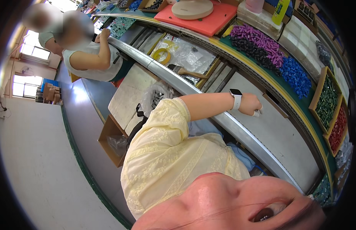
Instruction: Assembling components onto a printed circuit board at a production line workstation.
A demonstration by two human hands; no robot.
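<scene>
My left hand (250,104) reaches out over the grey bench surface (275,128), a white-strapped watch on its wrist. Its fingers are curled in, and white coverings show on some fingertips. Whatever those fingers hold, if anything, is hidden. Nearest beyond the hand lie piles of small parts: purple ones (258,42), black ones (250,51) and blue ones (295,76). A brush (189,72) with a wooden handle rests on a tray (212,71) that also holds a yellow tape roll (161,56) and clear plastic bags (185,51). My right hand is out of view.
Boxes of green parts (326,101) and red parts (337,130) stand at the right. A round beige device (192,8) sits on a red pad (220,21). A metal rail (166,71) edges the bench. A co-worker (91,57) sits at far left, near a cardboard box (109,140).
</scene>
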